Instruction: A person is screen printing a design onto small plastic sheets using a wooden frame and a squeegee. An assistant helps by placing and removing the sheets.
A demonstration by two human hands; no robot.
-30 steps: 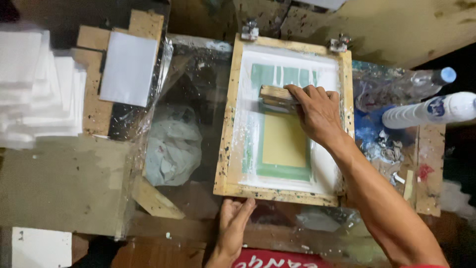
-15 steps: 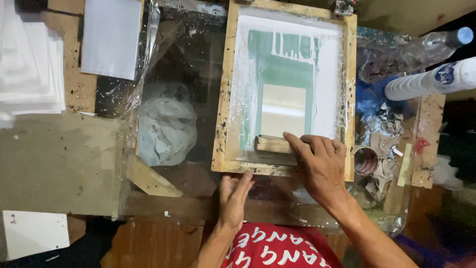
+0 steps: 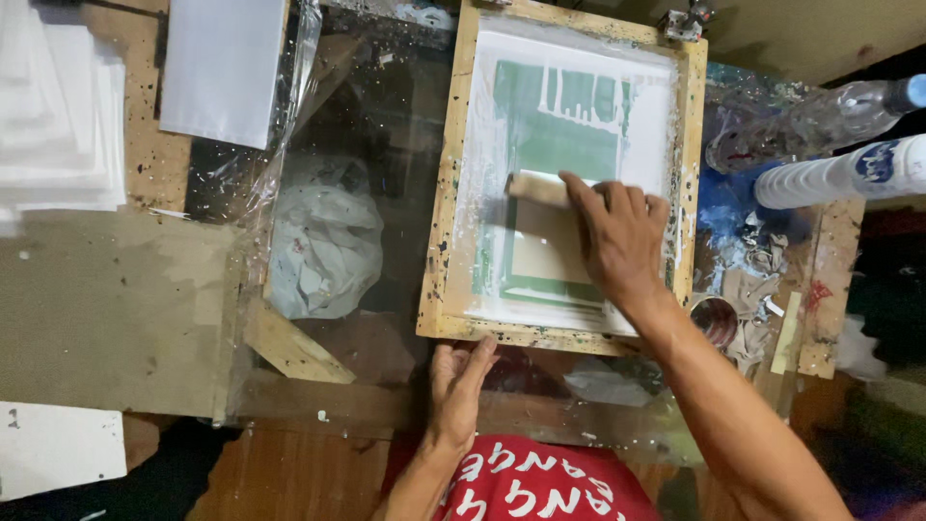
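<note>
A wooden screen-printing frame [image 3: 440, 193] lies flat on the work surface, its mesh green in the middle and smeared with white ink. My right hand [image 3: 617, 236] grips a wooden squeegee [image 3: 537, 188] and presses it onto the mesh about halfway up the frame. My left hand [image 3: 458, 381] rests flat, fingers together, against the frame's near wooden edge, holding nothing.
A crumpled grey-white rag [image 3: 323, 241] lies under clear plastic left of the frame. White sheets [image 3: 58, 116] are stacked at far left, another white sheet [image 3: 224, 68] beside them. Plastic bottles [image 3: 849, 169] and ink-stained clutter [image 3: 743, 241] sit to the right. A loose wooden slat [image 3: 294, 347] lies near my left hand.
My right hand pulled the squeegee from the frame's far part down to its near edge, then pushed it back up to the middle. My left hand stayed at the near edge.
</note>
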